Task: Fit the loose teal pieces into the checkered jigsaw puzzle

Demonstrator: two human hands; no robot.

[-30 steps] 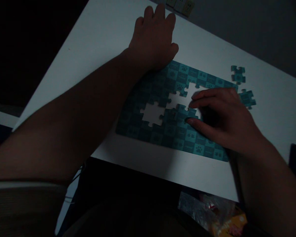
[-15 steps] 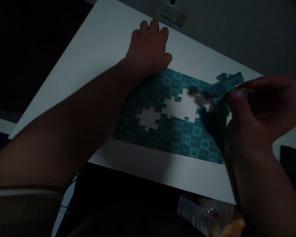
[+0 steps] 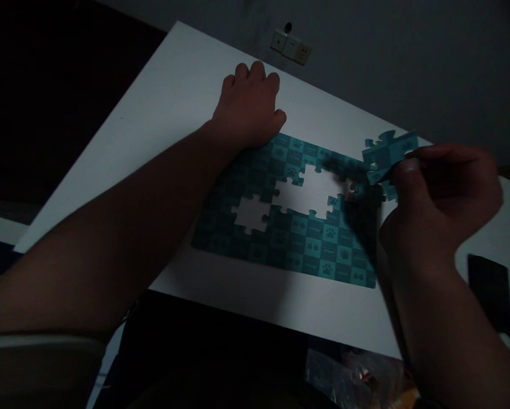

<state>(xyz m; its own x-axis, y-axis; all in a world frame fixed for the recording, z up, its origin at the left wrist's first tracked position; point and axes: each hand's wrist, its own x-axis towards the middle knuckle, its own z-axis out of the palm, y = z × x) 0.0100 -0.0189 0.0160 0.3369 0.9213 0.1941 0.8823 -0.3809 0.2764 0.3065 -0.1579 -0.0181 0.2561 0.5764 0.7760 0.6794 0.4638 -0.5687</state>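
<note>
A teal jigsaw puzzle (image 3: 323, 233), checkered with paw prints and bones, lies flat on the white table. Two gaps in it show pale surface: a small one at the left and a larger, irregular one in the middle. At the puzzle's far left edge rests my left hand (image 3: 249, 105), palm down, fingers bent downward and thumb apart, with nothing seen in it. My right hand (image 3: 438, 204) pinches a teal puzzle piece (image 3: 389, 152) between thumb and fingers, raised and tilted over the puzzle's right end. Whether several pieces are joined there I cannot tell.
The white table (image 3: 153, 91) meets a grey wall with sockets (image 3: 291, 46). A dark phone-like object (image 3: 489, 295) lies to the right of my right forearm. Below the near edge is a clear plastic bag (image 3: 344, 375). The light is dim.
The view has shifted slightly. My right hand has turned the puzzle piece so more of its patterned face shows, still pinched. My left hand stays at the same place on the puzzle.
</note>
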